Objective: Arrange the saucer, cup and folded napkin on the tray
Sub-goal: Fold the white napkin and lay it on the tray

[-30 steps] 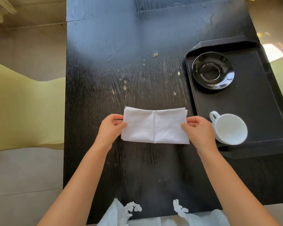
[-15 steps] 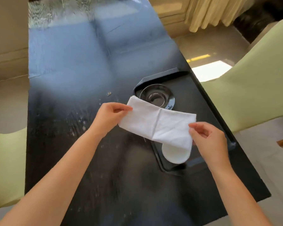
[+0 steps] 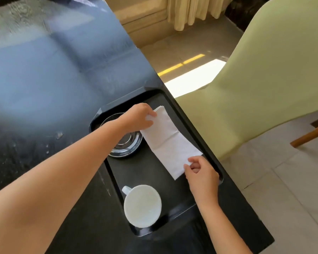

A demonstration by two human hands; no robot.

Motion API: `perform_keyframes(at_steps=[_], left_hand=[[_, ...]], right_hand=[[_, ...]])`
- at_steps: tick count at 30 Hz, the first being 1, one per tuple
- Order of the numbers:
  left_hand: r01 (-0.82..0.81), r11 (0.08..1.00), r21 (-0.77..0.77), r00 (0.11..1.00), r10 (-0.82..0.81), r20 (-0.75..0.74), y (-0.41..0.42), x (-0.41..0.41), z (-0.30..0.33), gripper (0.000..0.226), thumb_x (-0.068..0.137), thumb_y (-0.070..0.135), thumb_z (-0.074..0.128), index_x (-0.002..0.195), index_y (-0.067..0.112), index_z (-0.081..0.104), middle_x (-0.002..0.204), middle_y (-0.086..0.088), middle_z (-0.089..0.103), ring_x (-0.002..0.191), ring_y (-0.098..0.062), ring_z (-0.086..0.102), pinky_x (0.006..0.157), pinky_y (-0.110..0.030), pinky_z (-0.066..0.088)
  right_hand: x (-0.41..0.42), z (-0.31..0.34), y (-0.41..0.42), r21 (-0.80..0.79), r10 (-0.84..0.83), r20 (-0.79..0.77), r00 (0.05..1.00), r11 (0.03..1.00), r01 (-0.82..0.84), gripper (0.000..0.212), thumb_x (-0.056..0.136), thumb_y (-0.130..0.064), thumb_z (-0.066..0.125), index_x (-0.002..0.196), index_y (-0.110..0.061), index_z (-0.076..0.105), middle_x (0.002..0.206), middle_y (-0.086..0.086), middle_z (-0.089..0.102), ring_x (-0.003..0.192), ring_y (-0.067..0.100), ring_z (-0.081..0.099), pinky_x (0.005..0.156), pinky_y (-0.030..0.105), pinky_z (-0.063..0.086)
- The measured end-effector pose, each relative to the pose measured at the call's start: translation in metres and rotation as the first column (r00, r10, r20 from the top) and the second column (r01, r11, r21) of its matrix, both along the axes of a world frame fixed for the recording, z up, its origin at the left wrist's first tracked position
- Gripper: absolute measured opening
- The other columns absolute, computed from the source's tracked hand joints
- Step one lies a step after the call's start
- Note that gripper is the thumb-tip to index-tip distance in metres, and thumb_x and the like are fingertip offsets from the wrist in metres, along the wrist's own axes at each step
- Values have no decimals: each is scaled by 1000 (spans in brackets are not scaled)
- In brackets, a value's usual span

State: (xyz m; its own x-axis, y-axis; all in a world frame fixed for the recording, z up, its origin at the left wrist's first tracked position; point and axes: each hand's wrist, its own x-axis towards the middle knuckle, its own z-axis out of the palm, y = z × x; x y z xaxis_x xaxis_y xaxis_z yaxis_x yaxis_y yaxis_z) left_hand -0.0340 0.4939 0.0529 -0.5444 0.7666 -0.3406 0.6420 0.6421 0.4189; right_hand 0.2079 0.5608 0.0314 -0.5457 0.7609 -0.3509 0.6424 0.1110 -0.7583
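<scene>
The folded napkin [image 3: 170, 142], held over the counter [image 3: 44, 85] a second ago, now lies along the tray's [image 3: 149, 173] far side, beside the saucer [image 3: 126, 143]. The left hand [image 3: 139, 117] pinches its far end, and the fingers [image 3: 188, 168] of the right hand [image 3: 200, 173] pinch its near corner. The tray holds the saucer at the far end and the cup [image 3: 142, 206] at the near end, well apart. The cup is not yet on the saucer.
</scene>
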Motion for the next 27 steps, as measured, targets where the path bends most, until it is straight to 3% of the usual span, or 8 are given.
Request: perform_keyframes(at_steps=[2, 4, 8, 12, 15, 18, 23, 27], left_hand=[[92, 995, -48, 996, -92, -9, 15, 0, -13, 42, 87, 14, 61, 128, 10, 55, 132, -8, 47, 119, -23, 46, 99, -28, 36], [140, 987, -74, 990, -141, -9, 18, 1, -22, 49, 86, 18, 63, 133, 9, 50, 134, -8, 43, 119, -24, 45, 98, -29, 37], [142, 985, -98, 990, -142, 8, 25, -1, -38, 58, 83, 27, 67, 135, 11, 46, 137, -9, 36, 122, -25, 41, 102, -33, 39], [163, 979, -126, 985, -168, -28, 22, 1, -45, 73, 80, 39, 68, 141, 13, 36, 146, -8, 28, 132, -25, 30, 109, -35, 32], [209, 968, -138, 969, -224, -103, 19, 6, -50, 82, 80, 48, 65, 144, 9, 30, 157, -8, 11, 145, -22, 5, 116, -37, 18], [330, 925, -188, 895, -369, -249, 13, 12, -57, 87, 81, 54, 59, 147, 10, 21, 158, -7, -11, 143, -20, -18, 118, -45, 6], [418, 884, -210, 870, -456, -189, 6, 20, -67, 72, 93, 43, 46, 148, 33, 1, 159, -3, -7, 145, -19, -10, 117, -43, -1], [430, 879, -207, 868, -465, -172, 3, 18, -73, 79, 88, 59, 43, 147, 36, -3, 159, -2, -9, 145, -18, -11, 117, -44, -4]], right_hand=[[-4, -12, 7, 39, 2, 24, 1000, 999, -3, 15, 85, -13, 65, 101, -13, 64, 72, -11, 57, 68, 1, 55, 59, 10, 42], [-8, -18, 9, 70, 16, 53, 998, 997, -19, 17, 86, -14, 64, 103, -12, 64, 73, -10, 57, 67, 1, 53, 58, 7, 38], [-11, -29, 14, 103, 42, 112, 993, 993, -54, 20, 87, -20, 63, 107, -14, 63, 82, -5, 63, 75, 9, 58, 65, 18, 47], [-10, -34, 16, 219, 91, 221, 971, 965, -140, 19, 88, -27, 62, 105, -20, 62, 84, -6, 63, 68, 7, 52, 50, 16, 36], [-8, -40, 17, 409, 139, 254, 957, 881, -237, 26, 73, -21, 77, 97, -16, 67, 90, 1, 61, 73, 16, 54, 49, 22, 40], [-6, -49, 19, 566, 250, 286, 925, 735, -374, 41, 65, -12, 82, 104, -15, 68, 100, 6, 64, 88, 24, 58, 63, 33, 50], [-5, -55, 26, 604, 319, 412, 854, 606, -518, 34, 74, -14, 73, 107, -18, 68, 130, 8, 58, 124, 33, 47, 94, 52, 42], [0, -59, 30, 607, 390, 457, 799, 520, -601, 38, 79, -19, 70, 116, -14, 64, 131, 10, 59, 131, 30, 42, 106, 55, 30]])
